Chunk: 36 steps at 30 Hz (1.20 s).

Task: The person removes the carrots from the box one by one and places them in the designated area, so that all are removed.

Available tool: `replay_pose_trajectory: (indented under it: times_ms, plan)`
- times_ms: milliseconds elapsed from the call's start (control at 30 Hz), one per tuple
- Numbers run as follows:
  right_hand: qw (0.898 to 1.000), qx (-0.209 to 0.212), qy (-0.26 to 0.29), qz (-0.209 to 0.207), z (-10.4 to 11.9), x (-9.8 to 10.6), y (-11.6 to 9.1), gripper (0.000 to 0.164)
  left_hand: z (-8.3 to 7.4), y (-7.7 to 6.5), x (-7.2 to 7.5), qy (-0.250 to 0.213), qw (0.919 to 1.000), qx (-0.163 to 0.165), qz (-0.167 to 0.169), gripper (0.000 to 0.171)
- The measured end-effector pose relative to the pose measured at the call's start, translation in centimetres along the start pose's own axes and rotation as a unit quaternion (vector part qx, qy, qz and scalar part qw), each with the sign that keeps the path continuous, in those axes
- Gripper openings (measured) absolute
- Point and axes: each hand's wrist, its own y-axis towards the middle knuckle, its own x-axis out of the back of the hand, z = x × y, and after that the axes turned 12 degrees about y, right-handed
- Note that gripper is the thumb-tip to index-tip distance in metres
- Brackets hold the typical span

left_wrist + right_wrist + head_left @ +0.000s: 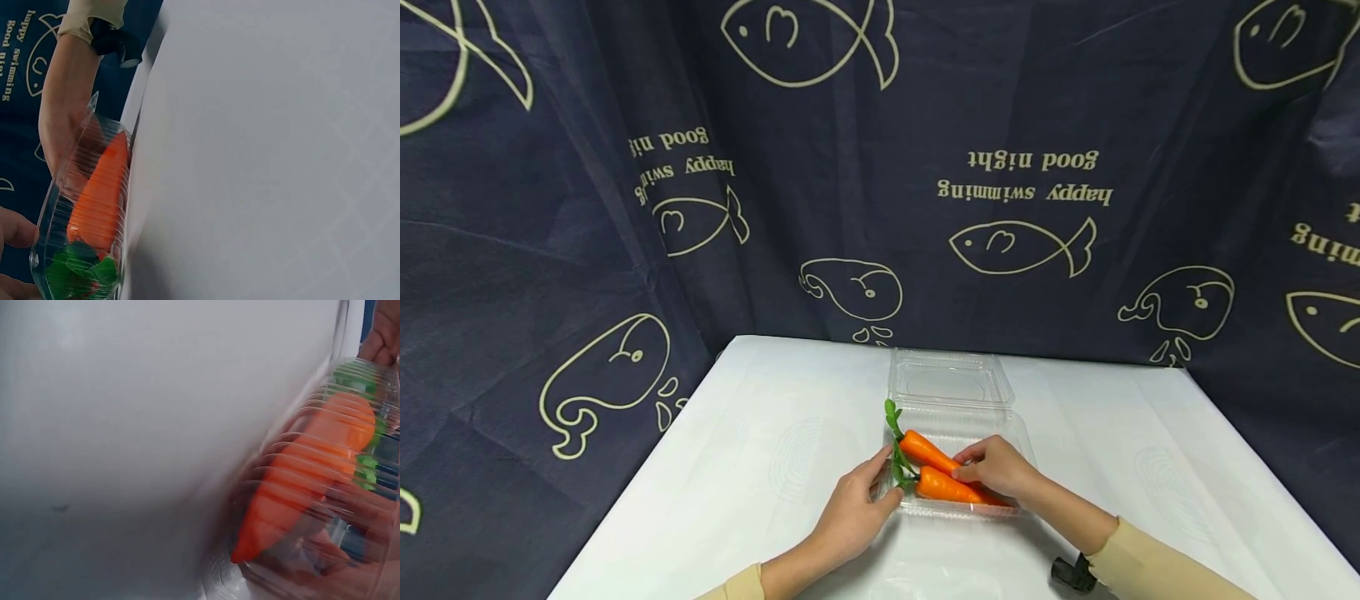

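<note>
Midway between the table's (pixel 722 492) side edges, the front carrot (pixel 949 486) lies along the clear tray's (pixel 1000 425) near wall. The left hand (pixel 853 504), fingers parted, touches the tray's left end; the right hand (pixel 1000 468) pinches the rear carrot (pixel 927 451) near its tip. Both look light, stiff, slick, likely best gripped mid-body. The lid (pixel 946 377) lies open toward the far edge.

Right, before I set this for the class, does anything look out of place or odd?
The lettering on the dark curtain is upside down, as if it were hung wrong way up. Otherwise nothing stands out: two carrots lie in the clear container, with no spill or damage visible.
</note>
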Motion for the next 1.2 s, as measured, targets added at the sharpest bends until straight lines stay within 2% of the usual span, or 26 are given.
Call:
replay_pose_trajectory:
  times_ms: [167,300,533,1200]
  plan:
    - [0.999,-0.002,0.041,0.036,-0.15,0.40,-0.14,0.020,-0.01,-0.02,0.00,0.002,1.0000,0.000,0.000,0.064]
    - [0.997,-0.006,0.055,0.044,-0.28,0.52,-0.06,0.023,0.03,0.00,-0.02,0.001,1.0000,0.001,0.000,0.064]
    - [0.997,-0.022,0.065,0.026,-0.53,0.30,0.20,0.026,0.08,-0.10,-0.09,0.017,0.9999,-0.002,-0.004,0.064]
    - [0.999,-0.025,0.016,-0.017,-0.45,-0.43,0.18,0.020,-0.12,-0.22,0.01,0.010,0.9999,-0.002,-0.005,0.063]
